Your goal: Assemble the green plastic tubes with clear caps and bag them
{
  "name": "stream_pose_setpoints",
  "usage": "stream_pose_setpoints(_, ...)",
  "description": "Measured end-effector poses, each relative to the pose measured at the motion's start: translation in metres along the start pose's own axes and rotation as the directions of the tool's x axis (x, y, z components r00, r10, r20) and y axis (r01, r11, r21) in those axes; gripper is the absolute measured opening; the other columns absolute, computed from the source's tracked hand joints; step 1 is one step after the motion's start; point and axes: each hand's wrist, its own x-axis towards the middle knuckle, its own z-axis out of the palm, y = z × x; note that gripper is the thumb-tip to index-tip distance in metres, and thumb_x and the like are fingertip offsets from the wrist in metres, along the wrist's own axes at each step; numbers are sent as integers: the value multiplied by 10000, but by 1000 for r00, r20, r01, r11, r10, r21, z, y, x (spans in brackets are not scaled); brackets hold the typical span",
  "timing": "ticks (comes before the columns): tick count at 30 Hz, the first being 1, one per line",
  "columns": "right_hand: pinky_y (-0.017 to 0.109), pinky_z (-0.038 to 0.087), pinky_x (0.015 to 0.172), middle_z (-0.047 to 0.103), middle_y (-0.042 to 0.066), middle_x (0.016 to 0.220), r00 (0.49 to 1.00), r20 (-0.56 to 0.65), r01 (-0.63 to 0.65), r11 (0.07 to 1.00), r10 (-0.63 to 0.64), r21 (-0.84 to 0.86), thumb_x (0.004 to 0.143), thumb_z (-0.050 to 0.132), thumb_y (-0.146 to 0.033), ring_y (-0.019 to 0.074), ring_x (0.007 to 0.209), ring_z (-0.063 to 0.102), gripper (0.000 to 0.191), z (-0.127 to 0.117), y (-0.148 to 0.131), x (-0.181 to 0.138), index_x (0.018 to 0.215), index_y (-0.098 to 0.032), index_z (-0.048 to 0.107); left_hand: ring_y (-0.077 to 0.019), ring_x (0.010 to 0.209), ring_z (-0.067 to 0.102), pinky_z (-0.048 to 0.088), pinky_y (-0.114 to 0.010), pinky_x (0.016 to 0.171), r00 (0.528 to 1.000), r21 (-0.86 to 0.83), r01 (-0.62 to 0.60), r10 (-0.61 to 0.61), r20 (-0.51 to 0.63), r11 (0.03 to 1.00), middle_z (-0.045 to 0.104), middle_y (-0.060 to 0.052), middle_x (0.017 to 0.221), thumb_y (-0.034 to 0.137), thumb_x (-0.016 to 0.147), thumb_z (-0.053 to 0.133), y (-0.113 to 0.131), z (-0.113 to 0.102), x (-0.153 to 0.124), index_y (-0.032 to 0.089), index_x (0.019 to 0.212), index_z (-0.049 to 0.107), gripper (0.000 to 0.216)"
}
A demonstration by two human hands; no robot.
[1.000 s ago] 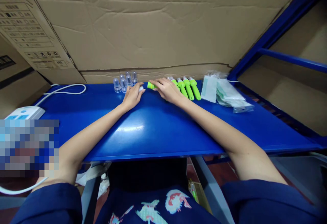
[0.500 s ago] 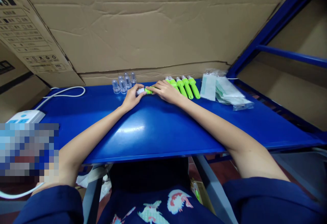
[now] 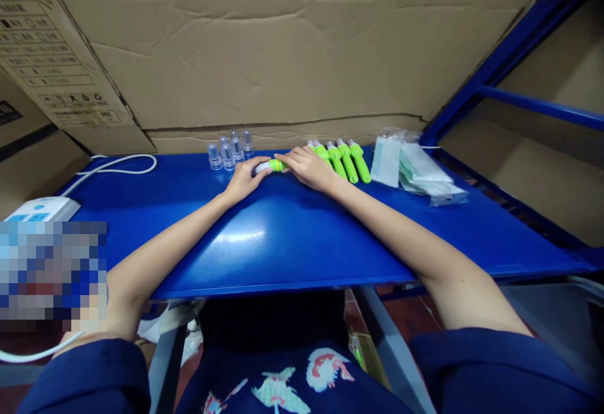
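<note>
Both hands meet at the far middle of the blue table (image 3: 283,238). My left hand (image 3: 243,181) pinches a small clear cap (image 3: 261,166) onto the end of a green pen-shaped device (image 3: 275,165). My right hand (image 3: 309,167) grips the green device's body, fingers curled over it. Several clear caps (image 3: 229,148) stand just left of my left hand. A row of several green devices (image 3: 346,159) lies just right of my right hand.
Clear plastic packets (image 3: 415,168) are piled at the far right of the table. A white power strip (image 3: 40,208) with a looped white cable (image 3: 120,165) sits at the left edge. Cardboard boxes (image 3: 264,49) wall the back. A blue frame rail (image 3: 533,106) runs at right.
My left hand has brought a clear cap up against the tip of the green device held by my right hand. Both hands stay at the same spot.
</note>
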Motion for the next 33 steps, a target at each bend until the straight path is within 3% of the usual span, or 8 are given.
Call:
stream_pose_setpoints(6,427,385,924,689,192,1220,1000,27,-14,1000,14,13,1062,360,-265,297,1116,551,464,-3,-2,-1,1462,-109,532,-251,1195,688,509,-422,1081,999,-23,-42,43,28,999,724,-124,1268,372,958,567,-1,2,-2,175,1431,507,516)
stream_pose_setpoints(15,420,371,915,687,186,1209,999,48,9,1000,-9,-7,1056,338,-230,297,1107,535,456,-2,-3,-2,1447,-116,543,-277,1281,633,481,-453,1117,992,59,-97,92,81,994,660,-159,1362,333,966,511,1,1,-3,147,1391,497,464)
stream_pose_setpoints(22,415,368,898,683,190,1182,1000,31,-4,1000,4,-1,1057,331,-275,304,1095,526,464,0,-1,-2,1432,-108,549,-256,1361,558,407,-460,1183,991,106,-94,83,108,990,582,-163,1452,360,1037,353,-8,6,-1,153,1395,476,431)
stream_pose_setpoints(28,421,367,907,681,190,1188,999,45,3,1000,-1,-29,1061,310,-272,302,1095,525,466,-1,0,-2,1426,-119,557,-254,1328,588,459,-437,1132,992,-12,-85,85,92,996,605,-190,1404,422,1030,405,-8,6,-1,149,1426,396,481)
stream_pose_setpoints(33,421,372,907,679,195,1194,999,41,9,999,-8,-32,1063,314,-270,303,1102,528,468,-1,-1,-2,1432,-106,551,-265,1279,602,468,-448,1111,994,32,-90,88,57,995,594,-192,1397,380,1003,451,-2,4,-3,139,1372,442,441)
